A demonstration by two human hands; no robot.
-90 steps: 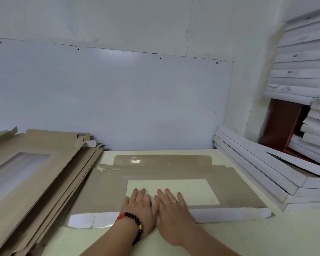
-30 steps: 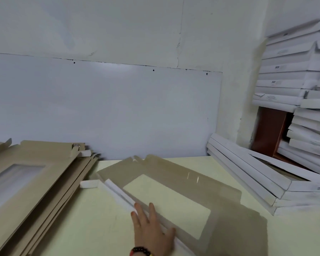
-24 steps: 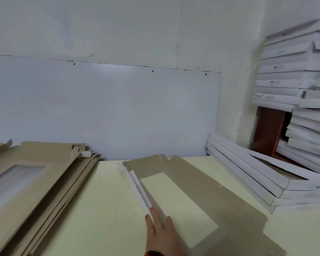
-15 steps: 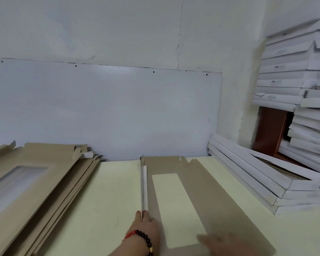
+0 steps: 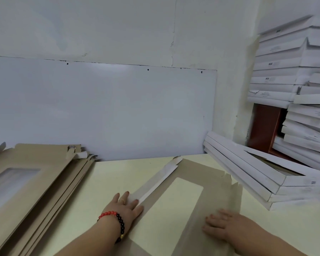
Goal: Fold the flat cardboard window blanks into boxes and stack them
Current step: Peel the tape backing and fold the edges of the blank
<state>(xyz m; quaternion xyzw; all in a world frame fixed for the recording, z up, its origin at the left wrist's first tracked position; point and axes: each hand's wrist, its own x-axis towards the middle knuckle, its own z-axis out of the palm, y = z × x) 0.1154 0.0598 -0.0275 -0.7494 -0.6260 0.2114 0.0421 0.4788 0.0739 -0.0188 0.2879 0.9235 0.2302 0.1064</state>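
1. Pale yellow table — one brown window blank lies flat between flat blanks and white folded boxes.
2. Left hand presses its folded flap with fingers straight; right hand — fingers spread — lies flat on its right panel.

Both forearms were bare, with no sleeves in view. The left wrist wore a bead bracelet, red beads on one part and dark beads on the other, with a small gold bead low down. The left hand carried a thin gold ring.
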